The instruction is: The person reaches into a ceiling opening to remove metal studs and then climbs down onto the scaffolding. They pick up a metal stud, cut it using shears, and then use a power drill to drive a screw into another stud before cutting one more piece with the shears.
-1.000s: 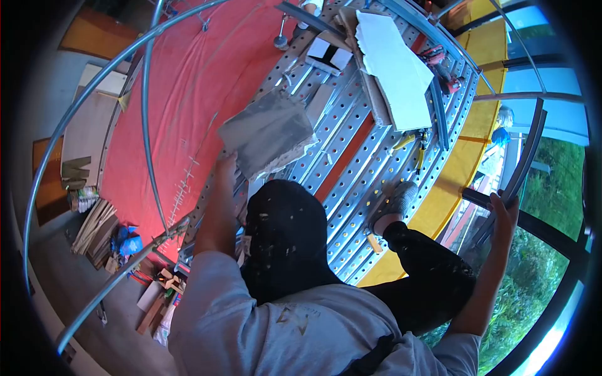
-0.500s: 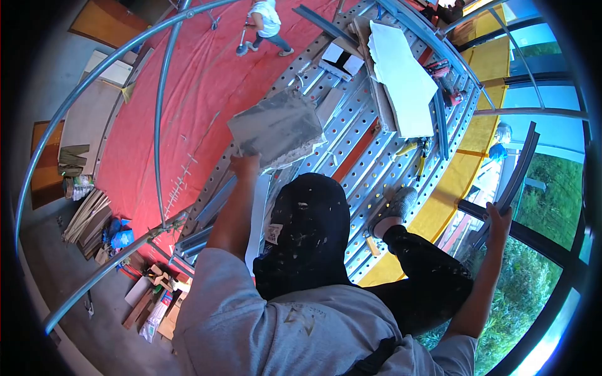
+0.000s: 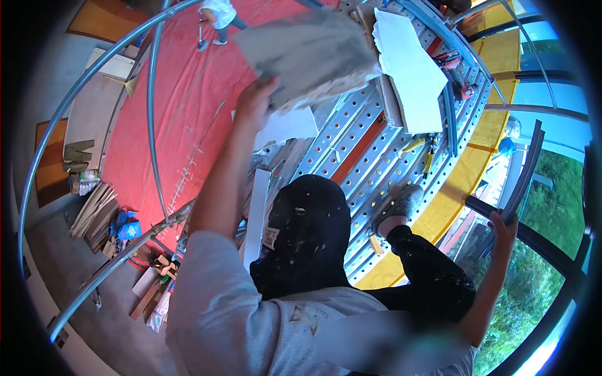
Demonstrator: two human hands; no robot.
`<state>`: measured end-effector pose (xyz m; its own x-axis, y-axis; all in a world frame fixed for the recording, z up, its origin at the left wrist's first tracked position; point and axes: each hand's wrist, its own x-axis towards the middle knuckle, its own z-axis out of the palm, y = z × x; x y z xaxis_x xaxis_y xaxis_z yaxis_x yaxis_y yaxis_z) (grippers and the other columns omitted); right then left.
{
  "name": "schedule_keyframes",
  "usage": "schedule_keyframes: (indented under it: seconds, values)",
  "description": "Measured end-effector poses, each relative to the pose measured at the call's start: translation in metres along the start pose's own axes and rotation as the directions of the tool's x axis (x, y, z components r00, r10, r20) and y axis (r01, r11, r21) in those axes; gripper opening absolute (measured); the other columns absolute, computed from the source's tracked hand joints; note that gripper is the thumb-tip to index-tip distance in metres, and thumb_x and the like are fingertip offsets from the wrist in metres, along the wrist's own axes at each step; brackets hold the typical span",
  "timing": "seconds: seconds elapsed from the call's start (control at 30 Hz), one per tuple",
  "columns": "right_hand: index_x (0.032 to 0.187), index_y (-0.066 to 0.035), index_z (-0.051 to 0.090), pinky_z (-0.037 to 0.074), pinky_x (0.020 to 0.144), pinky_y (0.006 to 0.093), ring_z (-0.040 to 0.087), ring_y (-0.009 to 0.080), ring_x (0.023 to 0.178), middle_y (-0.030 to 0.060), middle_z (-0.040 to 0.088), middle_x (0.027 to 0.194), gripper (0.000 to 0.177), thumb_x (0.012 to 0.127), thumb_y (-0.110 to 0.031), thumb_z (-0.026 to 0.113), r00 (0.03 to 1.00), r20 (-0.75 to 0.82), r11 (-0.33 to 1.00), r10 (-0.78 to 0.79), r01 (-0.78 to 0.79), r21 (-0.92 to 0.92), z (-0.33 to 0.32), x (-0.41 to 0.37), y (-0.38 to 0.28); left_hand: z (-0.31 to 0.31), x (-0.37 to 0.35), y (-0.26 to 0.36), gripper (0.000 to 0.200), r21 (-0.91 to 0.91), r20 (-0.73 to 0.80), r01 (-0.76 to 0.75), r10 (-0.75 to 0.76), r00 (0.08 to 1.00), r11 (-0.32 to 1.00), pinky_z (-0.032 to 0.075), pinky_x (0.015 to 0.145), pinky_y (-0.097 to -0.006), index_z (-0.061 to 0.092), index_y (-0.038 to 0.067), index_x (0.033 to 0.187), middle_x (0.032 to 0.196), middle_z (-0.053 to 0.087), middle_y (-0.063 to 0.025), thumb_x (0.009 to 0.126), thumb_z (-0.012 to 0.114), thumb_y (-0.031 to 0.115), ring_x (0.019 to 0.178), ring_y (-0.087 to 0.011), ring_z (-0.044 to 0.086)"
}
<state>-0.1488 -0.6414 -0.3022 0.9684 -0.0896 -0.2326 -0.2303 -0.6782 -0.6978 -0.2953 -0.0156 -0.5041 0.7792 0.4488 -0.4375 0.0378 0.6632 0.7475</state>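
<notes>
My left hand (image 3: 256, 103) grips the near-left edge of a broken piece of plasterboard (image 3: 307, 56). Its face is grey and its lower edge is ragged and pale. The board is held up over the perforated metal platform (image 3: 351, 141). Below it lies a white board scrap (image 3: 285, 128). Out to the right, by the window, my right hand (image 3: 503, 233) is closed around a long dark metal channel (image 3: 525, 172), which stands slanted upward.
A large white board (image 3: 411, 72), yellow-handled pliers (image 3: 429, 153) and a red power tool (image 3: 464, 91) lie on the platform. Curved steel tubes (image 3: 152, 113) rail the left side. Beyond, a person (image 3: 219, 15) stands on red sheeting (image 3: 182, 94). Timber offcuts (image 3: 94, 210) lie lower left.
My left hand has raised the plasterboard piece forward and up, exposing the white scrap beneath. My right hand stays on the channel. The person on the red sheeting appears farther left.
</notes>
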Motion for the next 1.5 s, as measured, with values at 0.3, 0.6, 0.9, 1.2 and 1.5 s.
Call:
schedule_keyframes:
  seconds: [0.3,0.6,0.9,1.2,1.5]
  values:
    - [0.113,-0.003,0.054,0.051,0.07,0.0274,0.059,0.012,0.078,0.0035,0.06,0.092,0.045,0.079,-0.015,0.079,1.0,0.024,0.997,0.003,-0.001,-0.071,-0.004,-0.009,0.001,0.174,0.171,-0.15,0.039,0.426,-0.032,0.092,-0.087,0.996,0.9,0.055,0.07,-0.0395,0.059,0.009,0.125,0.109,0.065,-0.005,0.095,0.065,0.033,0.089,-0.0191,0.065]
    - [0.115,-0.003,0.054,0.05,0.075,0.0282,0.058,0.0122,0.084,0.0036,0.059,0.096,0.043,0.082,-0.016,0.077,0.999,-0.003,0.997,0.045,-0.045,-0.054,-0.001,-0.018,-0.006,0.087,0.117,-0.114,0.058,0.926,0.148,-0.05,-0.239,0.96,0.374,0.055,0.073,-0.0413,0.064,0.0,0.117,0.096,0.071,-0.0175,0.082,0.074,0.046,0.086,-0.0314,0.068]
    - [0.112,-0.004,0.054,0.05,0.074,0.0296,0.058,0.0128,0.085,0.0035,0.057,0.098,0.038,0.085,-0.022,0.075,0.995,0.095,1.0,0.03,-0.03,0.003,-0.005,-0.004,0.009,-0.25,-0.022,-0.138,0.082,0.728,-0.625,0.523,0.118,0.771,0.443,0.049,0.097,-0.0439,0.048,-0.011,0.133,0.124,0.059,-0.0313,0.08,0.076,0.045,0.119,-0.033,0.06]
    - [0.11,-0.006,0.055,0.053,0.072,0.0302,0.06,0.013,0.084,0.0035,0.059,0.095,0.039,0.082,-0.018,0.078,0.996,0.08,0.999,0.033,-0.034,0.011,-0.012,-0.008,0.02,-0.171,-0.064,-0.092,0.043,0.053,-0.379,0.237,-0.2,0.904,0.97,0.052,0.066,-0.0346,0.059,-0.005,0.116,0.102,0.066,-0.0133,0.092,0.067,0.03,0.083,-0.0183,0.066]
    - [0.108,-0.005,0.054,0.053,0.073,0.031,0.06,0.0144,0.082,0.0038,0.058,0.093,0.039,0.082,-0.021,0.078,0.996,0.081,0.998,0.034,-0.03,-0.047,-0.011,-0.011,0.022,-0.077,-0.023,-0.066,0.037,0.205,-0.28,-0.138,0.194,0.94,0.969,0.04,0.048,-0.0259,0.057,-0.002,0.11,0.077,0.057,-0.0036,0.091,0.07,0.027,0.057,-0.0092,0.049]
